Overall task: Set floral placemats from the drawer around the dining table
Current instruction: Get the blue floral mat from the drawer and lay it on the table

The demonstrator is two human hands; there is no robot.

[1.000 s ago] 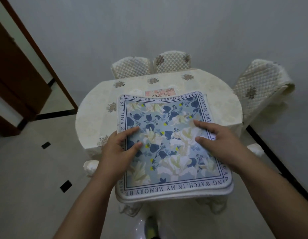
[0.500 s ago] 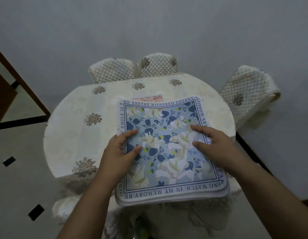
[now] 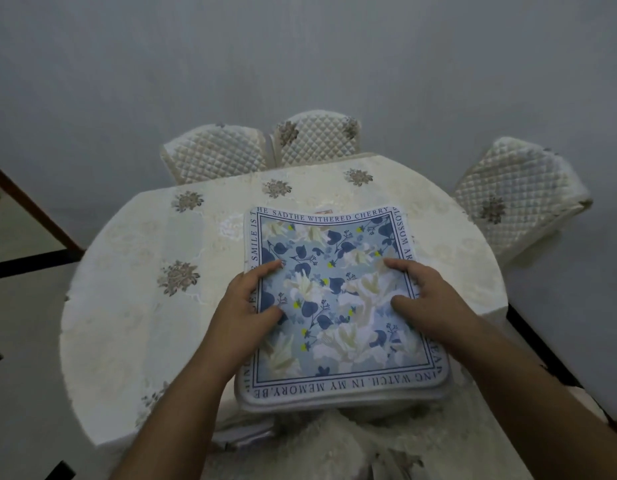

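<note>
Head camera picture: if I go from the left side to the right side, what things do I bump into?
Brown door frame → tablecloth flower → left hand → floral placemats → right hand → quilted chair on the right.

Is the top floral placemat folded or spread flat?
Spread flat. The top placemat shows its whole printed border and all four corners, and lies on the stack with both hands, left hand and right hand, on it.

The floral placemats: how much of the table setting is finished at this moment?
Done: the stack of placemats is out of the drawer and over the table. In hand: the left hand and right hand grip its sides. Left: no placemat lies at any seat yet, so all the setting remains.
</note>
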